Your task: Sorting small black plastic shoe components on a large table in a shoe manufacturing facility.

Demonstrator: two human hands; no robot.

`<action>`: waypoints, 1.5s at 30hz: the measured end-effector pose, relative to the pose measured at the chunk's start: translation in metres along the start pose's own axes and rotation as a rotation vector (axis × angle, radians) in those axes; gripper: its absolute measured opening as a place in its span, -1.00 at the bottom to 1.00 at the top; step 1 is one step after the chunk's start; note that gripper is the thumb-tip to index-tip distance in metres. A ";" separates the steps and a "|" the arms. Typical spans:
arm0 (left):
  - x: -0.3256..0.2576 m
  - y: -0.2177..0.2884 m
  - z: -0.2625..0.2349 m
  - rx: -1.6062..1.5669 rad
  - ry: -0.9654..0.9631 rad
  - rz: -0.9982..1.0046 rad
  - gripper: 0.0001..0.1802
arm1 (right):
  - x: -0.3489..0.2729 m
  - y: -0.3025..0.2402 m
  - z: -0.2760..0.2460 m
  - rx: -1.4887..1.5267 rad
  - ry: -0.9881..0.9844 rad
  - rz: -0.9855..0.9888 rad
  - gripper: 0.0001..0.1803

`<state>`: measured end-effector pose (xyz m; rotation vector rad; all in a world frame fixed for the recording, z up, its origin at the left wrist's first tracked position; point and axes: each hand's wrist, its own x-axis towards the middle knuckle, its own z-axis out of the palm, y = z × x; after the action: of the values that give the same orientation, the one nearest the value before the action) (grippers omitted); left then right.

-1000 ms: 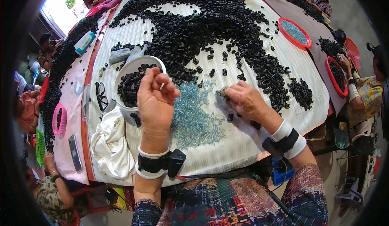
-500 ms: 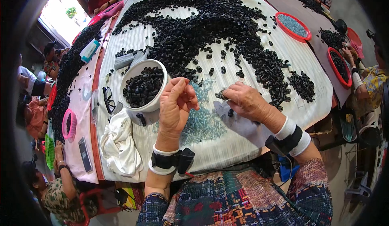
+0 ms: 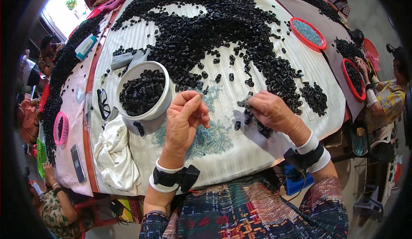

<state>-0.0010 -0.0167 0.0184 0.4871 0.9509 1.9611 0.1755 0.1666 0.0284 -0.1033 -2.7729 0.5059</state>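
Observation:
My left hand [image 3: 184, 117] is raised above a scatter of small pale blue-green pieces [image 3: 195, 140], its thumb and forefinger pressed together and the other fingers curled; anything in that pinch is too small to make out. My right hand [image 3: 277, 112] is closed palm-down on a small greyish piece [image 3: 245, 102] that sticks out at the fingertips. Several short black plastic parts [image 3: 263, 132] lie just below that hand, and one black part [image 3: 237, 125] sits apart to its left. A white bowl [image 3: 161, 104] full of black parts stands to the left of my left hand.
A large heap of black parts [image 3: 223, 20] covers the table's far side; a smaller pile [image 3: 314, 98] lies right. At left are a white cloth [image 3: 115, 157], glasses [image 3: 103, 104] and a phone [image 3: 78, 164]. A red tray [image 3: 324, 46] holds pale pieces. Other people work around the tables.
The view has shifted slightly, moving the table leftward in it. Several black parts now show beneath my right hand, where one showed before. My left thumb and forefinger have drawn closer together.

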 end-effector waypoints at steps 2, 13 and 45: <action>0.000 -0.001 0.003 0.022 -0.005 -0.022 -0.88 | 0.001 -0.001 0.006 -0.017 -0.110 0.015 -0.86; -0.001 -0.001 0.003 0.001 0.020 -0.037 -0.89 | 0.029 -0.015 0.022 0.042 0.069 0.099 -0.82; -0.006 -0.013 0.009 0.203 -0.174 -0.229 -0.78 | 0.021 -0.065 0.008 0.054 0.301 -0.302 -0.53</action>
<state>0.0150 -0.0139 0.0140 0.6238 1.0496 1.5997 0.1525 0.1059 0.0501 0.2299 -2.4208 0.4437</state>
